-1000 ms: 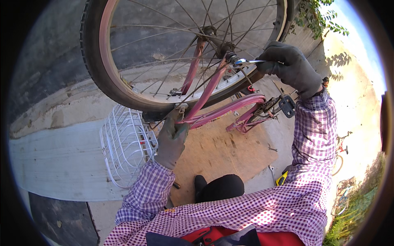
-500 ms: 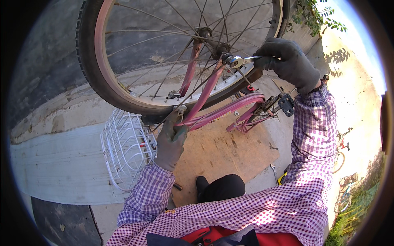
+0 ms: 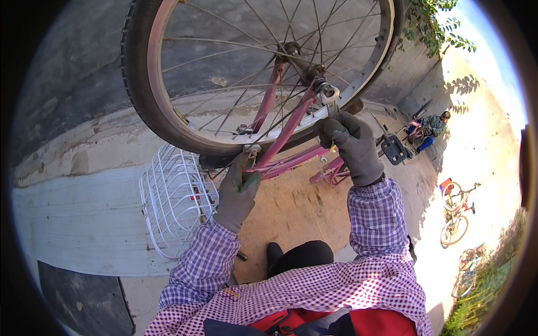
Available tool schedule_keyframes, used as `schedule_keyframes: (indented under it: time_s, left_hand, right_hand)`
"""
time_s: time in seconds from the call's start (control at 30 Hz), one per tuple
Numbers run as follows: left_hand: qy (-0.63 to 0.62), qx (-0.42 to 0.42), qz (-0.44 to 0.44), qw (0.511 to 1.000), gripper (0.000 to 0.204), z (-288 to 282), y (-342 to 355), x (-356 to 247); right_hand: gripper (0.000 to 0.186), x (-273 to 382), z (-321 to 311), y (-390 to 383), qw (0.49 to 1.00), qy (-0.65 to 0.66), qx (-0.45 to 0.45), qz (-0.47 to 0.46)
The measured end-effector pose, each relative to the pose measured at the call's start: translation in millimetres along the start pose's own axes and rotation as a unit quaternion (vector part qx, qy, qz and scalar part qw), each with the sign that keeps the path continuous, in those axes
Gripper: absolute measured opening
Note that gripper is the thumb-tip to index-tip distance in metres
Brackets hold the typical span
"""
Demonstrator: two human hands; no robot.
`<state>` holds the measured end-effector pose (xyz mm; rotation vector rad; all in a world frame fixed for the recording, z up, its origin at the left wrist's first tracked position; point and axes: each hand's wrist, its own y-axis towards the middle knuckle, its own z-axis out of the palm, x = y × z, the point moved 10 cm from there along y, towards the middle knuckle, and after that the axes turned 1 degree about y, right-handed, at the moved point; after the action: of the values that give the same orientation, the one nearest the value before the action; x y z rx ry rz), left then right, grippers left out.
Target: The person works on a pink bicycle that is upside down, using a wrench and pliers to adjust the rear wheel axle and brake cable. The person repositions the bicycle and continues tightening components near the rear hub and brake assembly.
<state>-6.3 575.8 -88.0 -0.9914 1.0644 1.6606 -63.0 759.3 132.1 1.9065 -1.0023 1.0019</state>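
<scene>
Right hand (image 3: pixel 356 148) has its fingers wrapped round a wrench (image 3: pixel 333 107), head up at the axle end (image 3: pixel 321 85) of the bike wheel (image 3: pixel 136 84). Left hand (image 3: pixel 235 196)'s curled round the pink frame (image 3: pixel 287 129) by the brake (image 3: pixel 253 150). Yellowish lettering (image 3: pixel 295 166) on the tube, too tiny to read.

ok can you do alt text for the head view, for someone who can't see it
A gloved right hand holds a wrench near the centre of a spoked bicycle wheel, while the gloved left hand is at the lower end of the pink fork. A white wire basket is to the left, and a wooden board lies below.
</scene>
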Motion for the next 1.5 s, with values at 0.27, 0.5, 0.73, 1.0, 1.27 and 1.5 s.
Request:
schedule_keyframes:
  time_s: [0.27, 0.5, 0.73, 1.0, 1.27, 1.5]
  left_hand:
    - [-0.024, 0.020, 0.021, 0.999, 0.057, 2.1, -0.3, -1.7]
    - [0.042, 0.025, 0.049, 0.998, 0.060, 1.2, 1.1, -8.9]
    - [0.016, 0.006, 0.136, 0.991, 0.060, -1.0, -5.2, -22.8]
    - [-0.075, 0.051, 0.079, 0.993, 0.060, 9.0, 0.3, -6.9]
    - [-0.031, 0.037, 0.048, 0.998, 0.057, 9.0, -0.1, -11.3]
    - [-0.016, 0.025, 0.067, 0.997, 0.055, 6.5, 1.7, -8.1]
  right_hand:
    - [0.058, -23.9, 73.8, -14.2, 0.963, 0.269, -0.024, -0.015]
    - [0.046, 13.6, 143.3, -5.2, 0.846, 0.524, 0.092, -0.048]
    - [0.049, 35.0, 169.1, -10.1, 0.837, 0.541, 0.078, -0.019]
    - [0.050, -2.0, 114.4, -54.2, 0.990, 0.078, 0.117, 0.023]
    - [0.025, 76.5, -31.3, -42.7, 0.896, -0.409, -0.071, -0.159]
    - [0.024, 116.4, -33.8, -18.2, 0.864, -0.463, 0.006, -0.197]
